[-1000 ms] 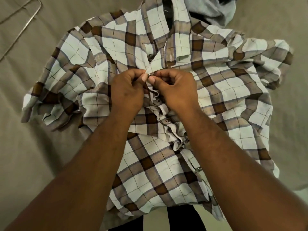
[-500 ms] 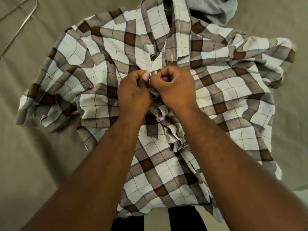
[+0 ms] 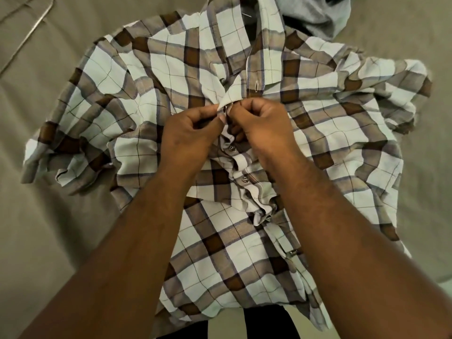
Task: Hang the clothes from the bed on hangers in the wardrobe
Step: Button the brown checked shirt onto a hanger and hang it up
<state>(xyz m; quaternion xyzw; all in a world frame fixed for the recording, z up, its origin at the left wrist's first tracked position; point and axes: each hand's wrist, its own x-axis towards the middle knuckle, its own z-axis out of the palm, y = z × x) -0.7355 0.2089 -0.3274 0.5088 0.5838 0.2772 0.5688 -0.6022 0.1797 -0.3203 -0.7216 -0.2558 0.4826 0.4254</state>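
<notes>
A white and brown plaid shirt point(image 3: 330, 133) lies spread and crumpled on the beige bed point(image 3: 49, 228), collar at the far side. My left hand point(image 3: 188, 135) pinches the left edge of the button placket just below the collar. My right hand point(image 3: 264, 126) pinches the opposite placket edge, and the fingertips of both hands meet at a small button. Two fastened buttons show in the bunched placket below my hands. A thin metal hanger point(image 3: 27, 37) lies on the bed at the far left, partly out of frame.
A grey garment point(image 3: 318, 15) lies on the bed beyond the shirt's collar at the top right. The bed's near edge runs along the bottom, with something dark below it.
My hands stayed at the upper placket, working the fabric edges together. The fingertips have parted slightly, and a button now shows between them.
</notes>
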